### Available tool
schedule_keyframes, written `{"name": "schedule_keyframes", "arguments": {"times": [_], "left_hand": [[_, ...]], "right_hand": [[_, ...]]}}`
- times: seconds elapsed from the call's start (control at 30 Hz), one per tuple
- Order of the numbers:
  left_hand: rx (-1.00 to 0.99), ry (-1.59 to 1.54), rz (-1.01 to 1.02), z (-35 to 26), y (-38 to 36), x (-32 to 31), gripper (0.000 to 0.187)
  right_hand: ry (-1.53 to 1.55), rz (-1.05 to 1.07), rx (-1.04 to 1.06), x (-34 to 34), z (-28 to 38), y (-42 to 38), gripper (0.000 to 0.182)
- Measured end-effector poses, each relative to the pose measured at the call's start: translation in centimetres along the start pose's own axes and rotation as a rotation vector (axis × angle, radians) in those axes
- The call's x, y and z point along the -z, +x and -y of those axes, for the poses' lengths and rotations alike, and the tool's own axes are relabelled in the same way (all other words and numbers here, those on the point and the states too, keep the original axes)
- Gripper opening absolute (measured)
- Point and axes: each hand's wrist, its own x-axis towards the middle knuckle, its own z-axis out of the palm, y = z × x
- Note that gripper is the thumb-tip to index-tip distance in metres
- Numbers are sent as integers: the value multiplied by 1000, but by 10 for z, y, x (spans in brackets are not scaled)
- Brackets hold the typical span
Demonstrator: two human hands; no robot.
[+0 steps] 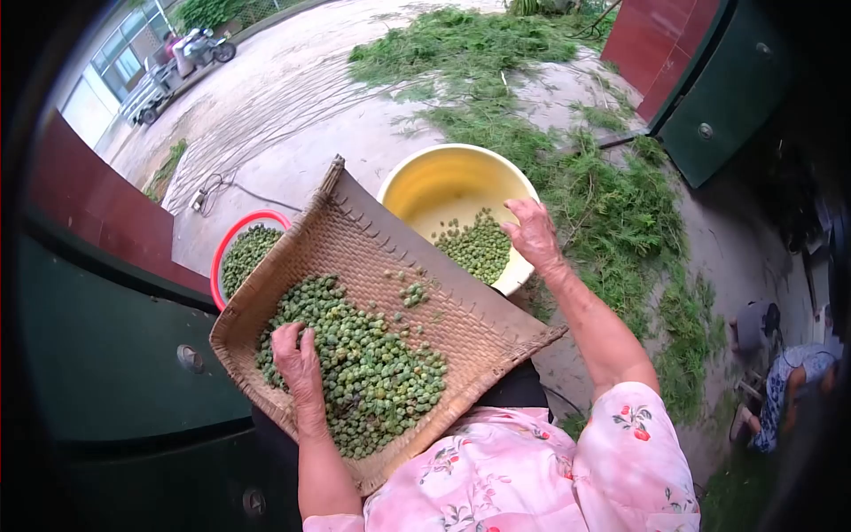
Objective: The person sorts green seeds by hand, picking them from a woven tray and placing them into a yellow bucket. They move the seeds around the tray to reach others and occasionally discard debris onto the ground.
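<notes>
A woven basket tray (pixel 355 239) rests tilted across my lap, with a heap of small green berries (pixel 381 372) in its lower left part. My left hand (pixel 297 355) is over the left side of the heap, fingers curled; whether anything is between them is hidden. Beyond the tray stands a yellow basin (pixel 417 177) holding a smaller pile of green berries (pixel 479 248). My right hand (pixel 532 232) is at the basin's right rim, fingers bent towards the inside; what they hold, if anything, is too small to tell.
A red-rimmed container (pixel 218 266) of green berries stands left of the tray. Cut green branches (pixel 612 204) cover the ground ahead and right. Green doors (pixel 133 355) flank both sides. Another person (pixel 789 381) is low at the far right. A three-wheeled vehicle (pixel 168 80) stands outside.
</notes>
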Motion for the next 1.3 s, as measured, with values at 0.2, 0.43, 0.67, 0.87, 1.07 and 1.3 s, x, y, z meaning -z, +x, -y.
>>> {"name": "schedule_keyframes", "arguments": {"times": [0.2, 0.43, 0.67, 0.87, 1.07, 1.3], "left_hand": [[-4, -12, 37, -9, 2, 0, 17], [-44, 58, 46, -16, 1, -1, 17], [-61, 48, 17, -21, 2, -4, 18], [-91, -21, 28, -22, -2, -7, 18], [-126, -15, 65, -23, 1, -9, 16], [-149, -12, 119, -20, -1, -11, 16]], "right_hand": [[281, 276, 90, -60, 68, -14, 13], [38, 336, 151, -113, 94, -30, 11], [186, 373, 25, -108, 110, -23, 6], [202, 420, 5, -122, 119, -26, 7], [148, 335, 74, -156, 119, -22, 11], [135, 360, 151, -149, 128, -27, 14]]}}
